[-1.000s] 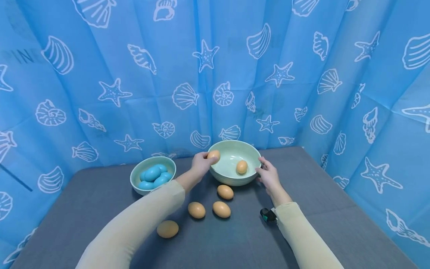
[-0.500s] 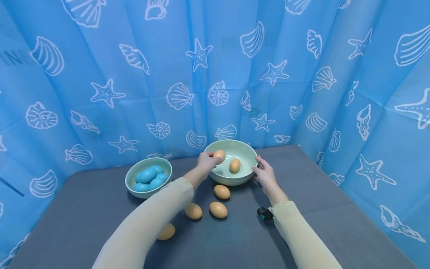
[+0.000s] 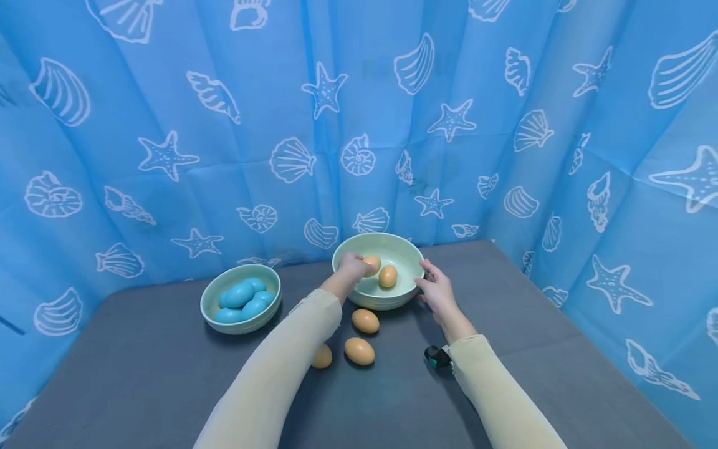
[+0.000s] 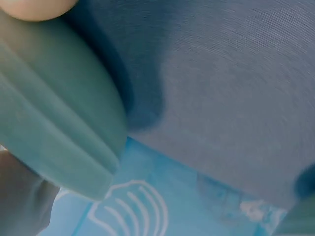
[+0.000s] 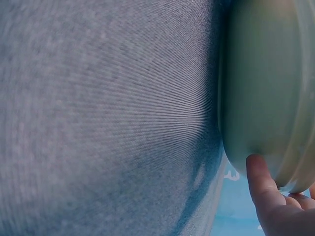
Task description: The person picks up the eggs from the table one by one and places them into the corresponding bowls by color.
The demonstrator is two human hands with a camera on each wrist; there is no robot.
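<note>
In the head view my left hand (image 3: 352,268) reaches over the left rim of the large pale green bowl (image 3: 378,304) and pinches a brown egg (image 3: 373,264) inside it. Beside that egg lies another brown egg (image 3: 387,276), on the bowl's floor. My right hand (image 3: 439,293) holds the bowl at its right rim. One fingertip (image 5: 255,162) rests against the bowl's outer wall (image 5: 261,88) in the right wrist view. On the table in front are brown eggs, one (image 3: 366,321) near the bowl, one (image 3: 359,351) closer, and one (image 3: 322,357) partly behind my left sleeve.
A smaller green bowl (image 3: 240,325) with several blue eggs (image 3: 241,294) stands to the left on the grey tablecloth (image 3: 151,362). A blue shell-print curtain (image 3: 314,187) hangs behind the table and along its right. A small black device (image 3: 436,357) sits at my right wrist.
My left hand has carried its egg from the bowl's left rim inward, toward the other egg. The nearest table egg is now hidden behind my left sleeve. My right hand stays at the rim.
</note>
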